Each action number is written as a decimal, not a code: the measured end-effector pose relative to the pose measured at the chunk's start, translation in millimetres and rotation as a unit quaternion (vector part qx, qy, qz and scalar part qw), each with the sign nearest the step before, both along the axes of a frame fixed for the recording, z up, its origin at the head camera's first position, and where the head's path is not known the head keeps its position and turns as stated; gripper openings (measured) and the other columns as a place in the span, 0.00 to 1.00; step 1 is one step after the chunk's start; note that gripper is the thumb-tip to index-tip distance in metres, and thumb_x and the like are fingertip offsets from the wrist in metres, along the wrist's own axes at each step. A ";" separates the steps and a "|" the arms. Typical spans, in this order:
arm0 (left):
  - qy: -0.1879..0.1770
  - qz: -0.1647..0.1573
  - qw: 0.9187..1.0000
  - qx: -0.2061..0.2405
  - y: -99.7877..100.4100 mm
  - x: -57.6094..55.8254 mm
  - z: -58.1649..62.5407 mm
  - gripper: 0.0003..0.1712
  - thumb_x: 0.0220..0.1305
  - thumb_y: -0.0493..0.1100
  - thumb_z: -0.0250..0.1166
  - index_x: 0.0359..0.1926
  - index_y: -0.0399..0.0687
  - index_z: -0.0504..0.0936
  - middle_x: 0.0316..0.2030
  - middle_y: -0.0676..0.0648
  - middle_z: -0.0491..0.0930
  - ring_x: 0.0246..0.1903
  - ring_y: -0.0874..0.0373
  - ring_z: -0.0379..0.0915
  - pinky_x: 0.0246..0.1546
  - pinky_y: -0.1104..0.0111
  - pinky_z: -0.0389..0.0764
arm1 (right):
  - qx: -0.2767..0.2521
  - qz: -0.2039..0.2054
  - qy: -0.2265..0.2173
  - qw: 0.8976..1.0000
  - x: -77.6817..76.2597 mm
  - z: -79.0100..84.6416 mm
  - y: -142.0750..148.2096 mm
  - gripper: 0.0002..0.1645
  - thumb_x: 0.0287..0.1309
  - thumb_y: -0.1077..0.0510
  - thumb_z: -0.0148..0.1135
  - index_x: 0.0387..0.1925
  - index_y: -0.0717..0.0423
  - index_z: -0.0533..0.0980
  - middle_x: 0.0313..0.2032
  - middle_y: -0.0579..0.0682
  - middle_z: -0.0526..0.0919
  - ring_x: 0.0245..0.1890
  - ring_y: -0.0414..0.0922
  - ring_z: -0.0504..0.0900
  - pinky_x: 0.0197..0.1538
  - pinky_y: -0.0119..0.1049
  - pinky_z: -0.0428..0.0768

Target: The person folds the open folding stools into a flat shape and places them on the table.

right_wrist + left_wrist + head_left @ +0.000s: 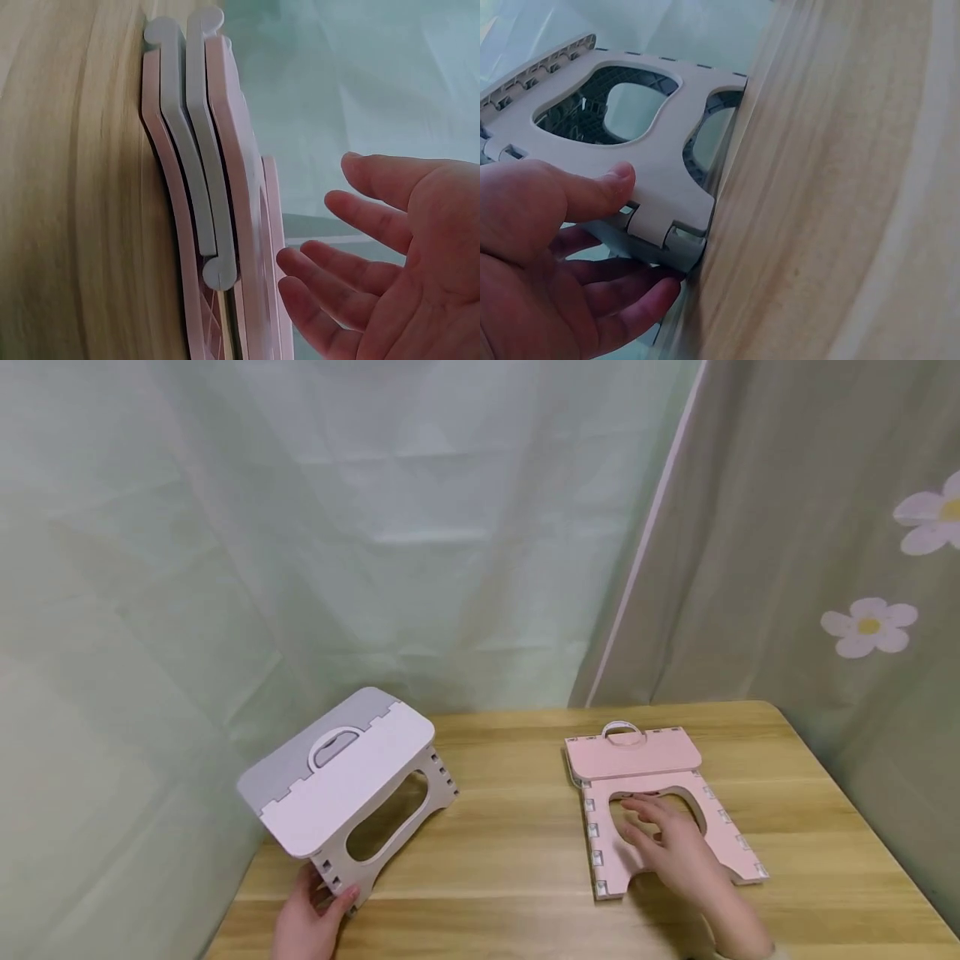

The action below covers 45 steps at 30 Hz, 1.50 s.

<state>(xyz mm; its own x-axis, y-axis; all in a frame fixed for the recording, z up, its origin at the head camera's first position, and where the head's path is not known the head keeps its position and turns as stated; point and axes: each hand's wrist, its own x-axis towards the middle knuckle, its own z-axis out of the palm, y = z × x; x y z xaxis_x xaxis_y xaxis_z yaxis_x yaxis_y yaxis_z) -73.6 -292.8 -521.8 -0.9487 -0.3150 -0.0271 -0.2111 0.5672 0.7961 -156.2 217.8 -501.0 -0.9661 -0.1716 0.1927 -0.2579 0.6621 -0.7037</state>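
Observation:
On the left of the table, a grey and white folding stool point(360, 789) stands unfolded, its top slanting in the head view and its handle raised. My left hand point(307, 922) grips the near lower corner of its leg panel, the thumb point(604, 191) on the outer face and the fingers behind the edge. To the right, a pink folding stool point(663, 752) lies folded flat with its small handle up. Over its cut-out leg panel hovers my right hand point(678, 852), fingers spread and slightly bent, holding nothing. The right wrist view shows the stool's stacked pink and grey layers point(247, 150) beside the fingers.
Both stools are on a wood-grain table point(510, 860). Pale green curtain cloth point(420, 527) hangs behind and along the left. On the right hangs a darker cloth point(750, 568) with white flowers.

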 end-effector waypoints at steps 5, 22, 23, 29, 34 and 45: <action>-0.004 -0.040 0.999 -0.005 1.0 -6.1 2.7 0.42 0.70 0.36 0.73 0.74 0.23 0.60 0.61 0.20 0.75 0.57 0.31 0.80 0.49 0.60 0.86 | 0.008 0.000 -0.011 1.000 5.4 -3.5 -4.0 0.21 0.74 0.55 0.69 0.64 0.53 0.82 0.63 0.55 0.84 0.57 0.55 0.84 0.53 0.54 0.85; -0.009 -0.108 0.994 -0.033 25.9 -26.1 7.2 0.32 0.68 0.33 0.73 0.67 0.27 0.70 0.55 0.34 0.84 0.54 0.44 0.82 0.48 0.57 0.86 | -0.004 0.046 -0.017 0.999 6.4 0.6 -23.3 0.22 0.75 0.52 0.68 0.65 0.52 0.82 0.56 0.51 0.88 0.58 0.52 0.86 0.56 0.53 0.85; -0.008 -0.109 0.994 -0.032 27.0 -26.5 6.9 0.31 0.68 0.33 0.73 0.66 0.28 0.70 0.55 0.35 0.84 0.54 0.44 0.82 0.49 0.57 0.86 | -0.007 0.048 -0.017 0.999 6.8 -0.2 -23.7 0.21 0.74 0.52 0.68 0.64 0.52 0.82 0.56 0.50 0.88 0.58 0.51 0.86 0.56 0.51 0.85; -0.008 -0.122 0.992 -0.026 29.8 -30.1 8.5 0.30 0.68 0.32 0.73 0.66 0.30 0.70 0.54 0.37 0.84 0.54 0.45 0.82 0.50 0.56 0.85 | -0.004 0.080 -0.010 0.997 7.4 -1.0 -29.8 0.21 0.73 0.56 0.70 0.64 0.54 0.82 0.57 0.50 0.88 0.57 0.50 0.86 0.53 0.47 0.86; -0.013 -0.131 0.991 -0.028 31.2 -36.4 12.9 0.29 0.66 0.34 0.75 0.63 0.32 0.73 0.51 0.40 0.86 0.51 0.48 0.84 0.52 0.54 0.84 | 0.000 0.098 -0.017 0.995 5.1 0.5 -37.3 0.21 0.73 0.54 0.70 0.63 0.53 0.83 0.57 0.49 0.88 0.56 0.50 0.86 0.54 0.46 0.86; -0.023 -0.160 0.987 0.011 25.3 -54.8 18.5 0.29 0.61 0.32 0.77 0.61 0.33 0.75 0.52 0.42 0.86 0.52 0.48 0.82 0.57 0.52 0.81 | 0.007 0.121 0.003 0.993 1.1 0.9 -57.4 0.18 0.72 0.56 0.71 0.60 0.51 0.85 0.56 0.44 0.88 0.54 0.46 0.85 0.53 0.47 0.85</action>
